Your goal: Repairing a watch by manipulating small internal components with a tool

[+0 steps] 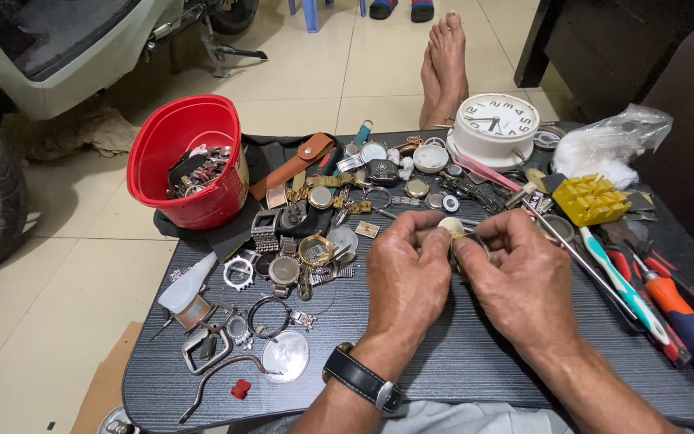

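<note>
Both hands are meeting mid-table — the left hand and right hand are pinching a small round watch part between fingertips, the red bucket sitting at the far left corner.

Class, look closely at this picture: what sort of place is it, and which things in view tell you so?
Probably an informal watch-repair spot set up on a tiled floor. A low dark table is strewn with watch cases and parts, a red bucket holds more, and screwdrivers lie by a white clock.
</note>
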